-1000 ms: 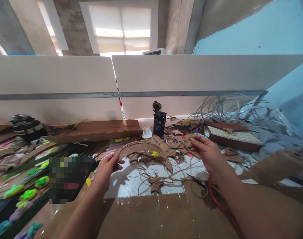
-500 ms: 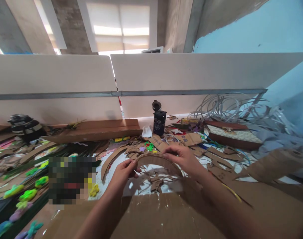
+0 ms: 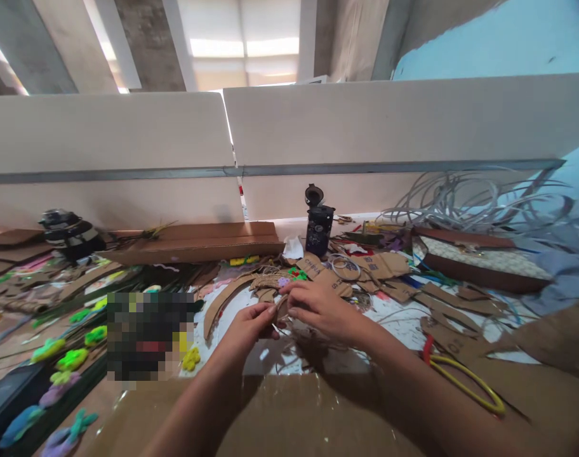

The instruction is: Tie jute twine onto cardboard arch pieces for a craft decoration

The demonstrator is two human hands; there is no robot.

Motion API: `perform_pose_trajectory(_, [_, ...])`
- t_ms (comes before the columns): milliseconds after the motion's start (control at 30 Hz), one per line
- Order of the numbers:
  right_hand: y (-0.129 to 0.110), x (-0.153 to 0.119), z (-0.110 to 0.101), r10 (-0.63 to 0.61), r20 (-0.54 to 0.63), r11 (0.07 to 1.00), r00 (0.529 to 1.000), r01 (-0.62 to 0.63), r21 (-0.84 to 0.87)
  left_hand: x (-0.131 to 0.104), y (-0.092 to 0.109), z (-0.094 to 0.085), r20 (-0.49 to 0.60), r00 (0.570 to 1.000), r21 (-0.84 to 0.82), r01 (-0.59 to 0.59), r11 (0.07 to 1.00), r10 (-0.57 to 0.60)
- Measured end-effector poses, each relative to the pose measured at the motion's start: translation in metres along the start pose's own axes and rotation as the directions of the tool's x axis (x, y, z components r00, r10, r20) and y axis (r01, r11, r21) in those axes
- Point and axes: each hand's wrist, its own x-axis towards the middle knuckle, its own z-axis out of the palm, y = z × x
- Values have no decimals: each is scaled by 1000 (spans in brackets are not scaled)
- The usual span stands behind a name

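Note:
Between my two hands is a curved cardboard strip [image 3: 282, 310], mostly hidden behind my fingers. My left hand [image 3: 251, 322] pinches it at its left end with thumb and fingertips. Close beside it, my right hand [image 3: 320, 308] reaches over the strip with fingers bent and pressed together at the same end. Thin cord-like strands show under the hands, though I cannot make out which of them is held. Another arched cardboard piece [image 3: 218, 306] lies just left of my hands. Behind them are a small purple flower [image 3: 283, 282] and a green one [image 3: 298, 273].
A black open-lidded bottle [image 3: 319, 230] stands at the back. Cardboard scraps [image 3: 366, 266], a handbag [image 3: 484, 263] and coiled clear tubing [image 3: 454, 200] fill the right. A yellow loop with a red end [image 3: 475, 386] lies near my right forearm. Fuzzy flowers [image 3: 73, 359] line the left.
My right hand has moved left along the strip, close to my left hand. The view has turned slightly, so the yellow loop at right shows more fully.

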Motion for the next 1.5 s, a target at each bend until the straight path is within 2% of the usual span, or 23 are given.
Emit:
perform_pose_trajectory(167, [4, -6, -1, 4, 13, 999, 1000, -5, 49, -4, 1, 5, 43, 998, -5, 41, 999, -41])
perform_pose_trajectory(500, [2, -6, 1, -21, -2, 1000, 1000, 21, 17, -2, -2, 0, 70, 996, 25, 48, 999, -50])
perform_pose_trajectory(733, [-1, -5, 5, 20, -22, 1000, 1000, -21, -11, -4, 0, 1, 77, 996, 40, 32, 999, -35])
perform_pose_trajectory(1167, [-7, -6, 5, 102, -72, 994, 992, -99, 45, -5, 3, 2, 102, 993, 35, 47, 998, -51])
perform_pose_trajectory(1500, [-9, -6, 5, 88, -69, 996, 994, -87, 18, -9, 11, 5, 109, 994, 147, 13, 989, -29])
